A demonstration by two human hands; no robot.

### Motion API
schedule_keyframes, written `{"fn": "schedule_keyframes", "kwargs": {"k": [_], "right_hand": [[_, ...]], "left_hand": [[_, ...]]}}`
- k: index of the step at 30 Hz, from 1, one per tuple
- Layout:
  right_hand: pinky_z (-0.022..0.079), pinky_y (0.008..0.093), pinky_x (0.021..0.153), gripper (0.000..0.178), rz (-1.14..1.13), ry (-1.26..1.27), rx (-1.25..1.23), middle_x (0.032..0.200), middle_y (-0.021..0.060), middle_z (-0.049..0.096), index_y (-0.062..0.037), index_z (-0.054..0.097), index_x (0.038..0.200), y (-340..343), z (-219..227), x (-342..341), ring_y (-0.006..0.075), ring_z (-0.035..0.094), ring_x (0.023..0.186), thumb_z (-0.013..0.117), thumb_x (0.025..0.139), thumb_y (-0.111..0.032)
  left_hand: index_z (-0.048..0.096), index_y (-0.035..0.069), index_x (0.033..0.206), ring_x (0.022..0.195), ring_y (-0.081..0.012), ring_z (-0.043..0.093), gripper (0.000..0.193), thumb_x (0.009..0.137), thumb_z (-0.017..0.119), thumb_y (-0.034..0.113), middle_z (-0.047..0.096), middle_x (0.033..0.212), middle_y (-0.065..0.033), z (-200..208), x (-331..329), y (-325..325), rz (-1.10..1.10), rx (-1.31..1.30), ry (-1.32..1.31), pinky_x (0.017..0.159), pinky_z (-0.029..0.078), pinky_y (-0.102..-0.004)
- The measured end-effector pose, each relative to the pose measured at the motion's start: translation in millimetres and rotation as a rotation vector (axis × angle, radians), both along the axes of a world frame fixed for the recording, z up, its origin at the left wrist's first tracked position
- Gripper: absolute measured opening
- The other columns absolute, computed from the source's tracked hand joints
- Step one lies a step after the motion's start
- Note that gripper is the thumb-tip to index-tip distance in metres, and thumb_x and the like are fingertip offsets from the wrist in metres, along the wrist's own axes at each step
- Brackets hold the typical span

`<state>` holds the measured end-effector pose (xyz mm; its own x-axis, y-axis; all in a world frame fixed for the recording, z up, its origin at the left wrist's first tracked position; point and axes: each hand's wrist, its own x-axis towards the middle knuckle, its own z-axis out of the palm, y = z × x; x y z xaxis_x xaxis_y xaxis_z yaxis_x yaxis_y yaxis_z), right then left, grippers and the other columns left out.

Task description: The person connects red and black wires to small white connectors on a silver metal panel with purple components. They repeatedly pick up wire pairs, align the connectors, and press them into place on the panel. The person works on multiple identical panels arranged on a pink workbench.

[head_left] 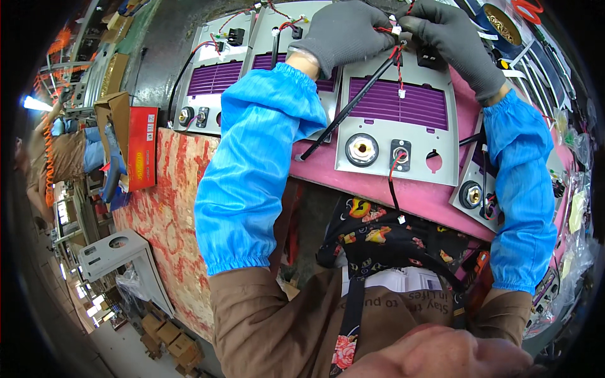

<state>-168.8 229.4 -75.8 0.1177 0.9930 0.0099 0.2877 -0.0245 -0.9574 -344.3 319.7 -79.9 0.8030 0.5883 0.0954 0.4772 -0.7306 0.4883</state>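
Note:
Both my hands wear grey gloves and meet over the upper edge of a light grey panel [435,170] with a purple grille [397,107]. Red and black wires with a white connector [396,30] run between my fingertips. My left hand [350,38] is closed, pinching the wires from the left. From the right, my right hand [450,44] pinches the wires beside the connector. A black sleeved cable [346,116] slants down-left across the panel. Lower on the panel sit a round brass-centred fitting [362,150] and a small black socket [400,155] with a dangling lead.
Similar panels [205,104] lie to the left, and another [467,179] is under my right forearm. Pink matting [378,184] covers the bench. A bowl of brass parts [501,25] stands far right. Left are a red box [142,148] and a person [66,154].

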Motion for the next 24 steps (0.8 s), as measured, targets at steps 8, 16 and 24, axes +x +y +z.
{"fn": "schedule_keyframes", "kwargs": {"k": [8,16,24], "right_hand": [[0.045,0.0207,0.060,0.009,0.015,-0.003,0.017,0.073,-0.0011,0.063,0.0017,0.069,0.088,3,-6,1,0.0052,0.054,0.066,0.064,0.087,-0.006],[0.045,0.0216,0.058,0.009,-0.059,-0.120,0.037,0.071,-0.0015,0.062,0.0011,0.069,0.086,2,-7,-2,0.0052,0.054,0.064,0.066,0.085,-0.007],[0.043,0.0202,0.053,0.008,-0.143,-0.023,-0.016,0.068,-0.0017,0.062,-0.0003,0.069,0.084,-2,-8,-16,0.0039,0.053,0.059,0.066,0.085,-0.007]], "left_hand": [[0.073,0.011,0.090,0.080,-0.0336,0.067,0.028,0.078,0.065,0.035,0.069,0.084,-0.0156,2,3,0,0.037,0.010,0.060,0.073,0.052,-0.0420],[0.074,0.010,0.086,0.078,-0.0338,0.066,0.026,0.077,0.065,0.033,0.069,0.082,-0.0168,0,4,2,0.008,0.023,0.020,0.072,0.052,-0.0432],[0.073,0.009,0.085,0.076,-0.0343,0.066,0.025,0.077,0.065,0.031,0.068,0.079,-0.0173,-2,2,1,0.028,0.010,0.006,0.071,0.051,-0.0439]]}}
